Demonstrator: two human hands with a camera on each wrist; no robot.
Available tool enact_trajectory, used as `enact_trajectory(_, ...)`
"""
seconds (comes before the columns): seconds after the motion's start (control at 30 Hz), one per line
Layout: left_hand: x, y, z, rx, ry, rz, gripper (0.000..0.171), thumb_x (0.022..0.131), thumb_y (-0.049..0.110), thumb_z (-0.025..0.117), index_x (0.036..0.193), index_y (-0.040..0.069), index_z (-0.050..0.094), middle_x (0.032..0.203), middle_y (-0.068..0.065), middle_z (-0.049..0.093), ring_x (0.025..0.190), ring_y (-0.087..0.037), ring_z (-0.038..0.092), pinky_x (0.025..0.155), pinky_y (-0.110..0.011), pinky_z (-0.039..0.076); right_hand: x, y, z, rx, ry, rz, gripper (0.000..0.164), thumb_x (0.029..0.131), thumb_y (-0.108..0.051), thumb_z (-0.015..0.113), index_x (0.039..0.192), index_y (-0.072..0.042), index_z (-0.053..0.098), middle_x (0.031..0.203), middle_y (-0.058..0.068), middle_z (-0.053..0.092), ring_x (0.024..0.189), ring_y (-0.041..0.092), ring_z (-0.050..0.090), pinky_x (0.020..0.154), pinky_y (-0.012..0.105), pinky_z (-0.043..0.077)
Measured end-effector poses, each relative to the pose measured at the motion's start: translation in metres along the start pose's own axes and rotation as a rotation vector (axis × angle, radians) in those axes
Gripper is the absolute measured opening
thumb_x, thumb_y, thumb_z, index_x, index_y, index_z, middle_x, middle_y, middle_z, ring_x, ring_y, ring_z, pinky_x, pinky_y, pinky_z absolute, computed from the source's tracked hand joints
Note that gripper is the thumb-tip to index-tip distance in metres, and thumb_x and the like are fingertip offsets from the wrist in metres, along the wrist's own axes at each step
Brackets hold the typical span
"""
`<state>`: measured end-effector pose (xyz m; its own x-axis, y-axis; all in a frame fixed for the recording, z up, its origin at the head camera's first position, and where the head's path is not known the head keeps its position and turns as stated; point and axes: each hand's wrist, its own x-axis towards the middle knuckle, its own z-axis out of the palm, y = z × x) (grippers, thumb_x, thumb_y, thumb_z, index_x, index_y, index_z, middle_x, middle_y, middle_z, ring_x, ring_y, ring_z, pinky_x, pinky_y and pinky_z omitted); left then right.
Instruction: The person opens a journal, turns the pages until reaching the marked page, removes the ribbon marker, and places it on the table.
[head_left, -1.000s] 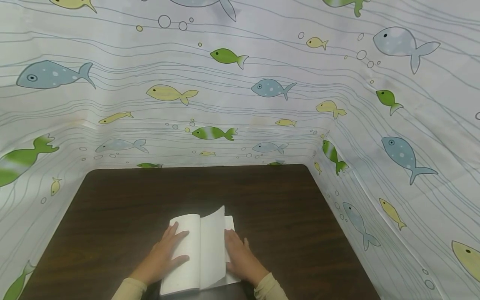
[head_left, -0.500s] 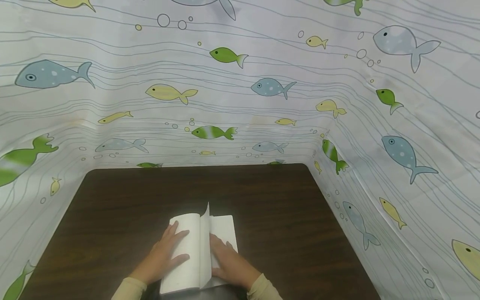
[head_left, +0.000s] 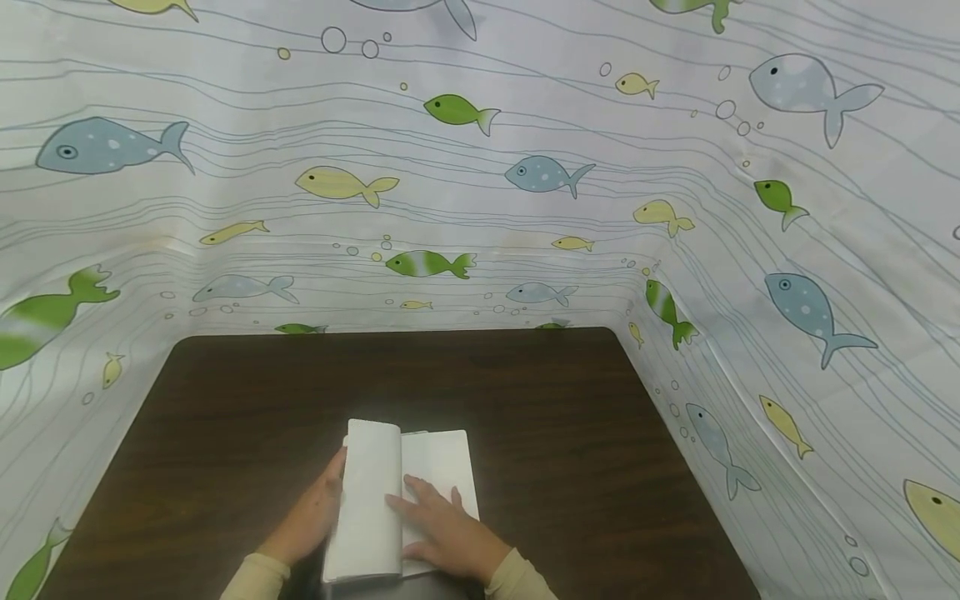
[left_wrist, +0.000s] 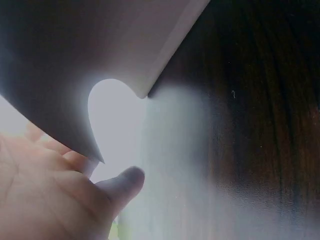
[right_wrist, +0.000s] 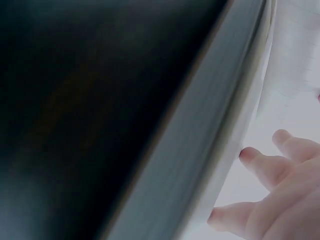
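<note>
An open book (head_left: 442, 462) with white pages lies at the near middle of the dark wooden table. Its left leaf (head_left: 366, 500) bows up over the left side. My left hand (head_left: 311, 508) is at the book's left edge, its fingertips partly hidden by that leaf. In the left wrist view the thumb (left_wrist: 127, 182) sticks out below a curved page edge, and the other fingers pass behind the paper. My right hand (head_left: 453, 533) rests on the right page with fingers spread, fingertips at the gutter. The book's thick page edge (right_wrist: 190, 135) fills the middle of the right wrist view.
The dark wood-grain table (head_left: 562, 442) extends around the book. A white sheet printed with fish (head_left: 480, 217) stands along its back and sides. A dark grey surface (head_left: 405, 590) shows at the book's near edge.
The raised leaf has swung from right to left and now covers the left page. My right hand moved left to the gutter with it; my left hand slid outward to the left edge.
</note>
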<state>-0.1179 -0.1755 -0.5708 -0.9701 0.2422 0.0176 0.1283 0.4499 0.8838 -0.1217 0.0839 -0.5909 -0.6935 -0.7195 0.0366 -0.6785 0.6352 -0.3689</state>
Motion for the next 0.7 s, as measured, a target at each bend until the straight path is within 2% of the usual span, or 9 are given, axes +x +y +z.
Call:
enact_trajectory(0.03, 0.0, -0.001, 0.0, -0.008, 0.003, -0.005, 0.053, 0.108, 0.027, 0.023, 0.156, 0.009, 0.009, 0.16, -0.022, 0.012, 0.141, -0.044, 0.021, 0.115, -0.048, 0.019, 0.0, -0.001, 0.001, -0.012, -0.002, 0.005, 0.069, 0.093, -0.056, 0.051, 0.152, -0.043, 0.017, 0.159, 0.0, 0.023, 0.142, 0.018, 0.033, 0.093, 0.07, 0.039)
enact_trajectory(0.07, 0.0, -0.002, -0.001, -0.02, 0.007, -0.012, 0.055, 0.107, 0.028, 0.026, 0.156, 0.008, 0.007, 0.159, -0.023, 0.013, 0.139, -0.044, 0.025, 0.112, -0.053, 0.025, 0.001, -0.001, 0.001, -0.023, 0.0, 0.007, 0.069, 0.093, -0.056, 0.05, 0.152, -0.043, 0.017, 0.159, -0.001, 0.023, 0.142, 0.018, 0.032, 0.092, 0.07, 0.04)
enact_trajectory(0.13, 0.002, -0.004, 0.0, -0.019, 0.019, -0.041, 0.066, 0.104, 0.033, 0.039, 0.156, 0.015, 0.002, 0.158, -0.023, 0.017, 0.129, -0.042, 0.041, 0.099, -0.057, 0.04, 0.002, -0.003, 0.001, -0.053, 0.001, 0.002, 0.069, 0.093, -0.056, 0.05, 0.152, -0.044, 0.016, 0.159, 0.0, 0.024, 0.142, 0.018, 0.031, 0.091, 0.07, 0.04)
enact_trajectory(0.23, 0.005, -0.007, 0.001, 0.026, 0.036, -0.081, 0.087, 0.096, 0.039, 0.058, 0.156, 0.023, -0.004, 0.156, -0.022, 0.021, 0.115, -0.032, 0.052, 0.083, -0.043, 0.049, 0.002, -0.006, 0.001, -0.077, 0.002, -0.005, 0.069, 0.093, -0.056, 0.05, 0.152, -0.043, 0.016, 0.158, 0.0, 0.025, 0.143, 0.02, 0.031, 0.09, 0.071, 0.04)
enact_trajectory(0.27, 0.006, -0.007, 0.001, 0.048, 0.046, -0.073, 0.092, 0.093, 0.04, 0.062, 0.156, 0.022, -0.004, 0.156, -0.023, 0.021, 0.115, -0.034, 0.053, 0.082, -0.043, 0.05, 0.002, -0.006, 0.001, -0.08, 0.004, -0.006, 0.069, 0.093, -0.056, 0.05, 0.152, -0.043, 0.016, 0.158, 0.0, 0.026, 0.143, 0.02, 0.031, 0.09, 0.071, 0.04)
enact_trajectory(0.33, 0.007, -0.008, 0.002, 0.105, 0.062, -0.037, 0.092, 0.092, 0.039, 0.065, 0.156, 0.021, 0.001, 0.157, -0.023, 0.021, 0.121, -0.037, 0.05, 0.089, -0.049, 0.049, 0.002, -0.005, 0.002, -0.084, 0.009, -0.004, 0.07, 0.093, -0.056, 0.05, 0.152, -0.042, 0.016, 0.158, 0.0, 0.026, 0.143, 0.021, 0.031, 0.091, 0.071, 0.04)
enact_trajectory(0.47, 0.005, -0.009, 0.004, 0.227, 0.064, 0.029, 0.075, 0.092, 0.039, 0.063, 0.153, 0.018, 0.026, 0.157, -0.024, 0.021, 0.135, -0.046, 0.035, 0.099, -0.067, 0.035, 0.001, 0.0, 0.008, -0.088, 0.028, 0.0, 0.072, 0.092, -0.056, 0.051, 0.153, -0.04, 0.017, 0.157, 0.0, 0.029, 0.143, 0.022, 0.032, 0.094, 0.069, 0.04)
enact_trajectory(0.57, 0.004, -0.009, 0.005, 0.263, 0.044, 0.041, 0.064, 0.093, 0.042, 0.061, 0.148, 0.019, 0.038, 0.157, -0.026, 0.018, 0.137, -0.049, 0.03, 0.098, -0.068, 0.036, -0.001, 0.006, 0.01, -0.091, 0.043, 0.001, 0.073, 0.092, -0.052, 0.056, 0.154, -0.035, 0.02, 0.157, 0.001, 0.031, 0.142, 0.023, 0.033, 0.098, 0.064, 0.041)
enact_trajectory(0.7, 0.003, -0.008, 0.005, 0.258, 0.036, 0.054, 0.061, 0.093, 0.041, 0.061, 0.146, 0.017, 0.043, 0.16, -0.024, 0.008, 0.14, -0.05, 0.022, 0.1, -0.068, 0.034, -0.006, 0.016, 0.007, -0.067, 0.046, 0.018, 0.07, 0.091, -0.044, 0.062, 0.151, -0.024, 0.032, 0.156, 0.005, 0.032, 0.142, 0.028, 0.034, 0.106, 0.051, 0.04)
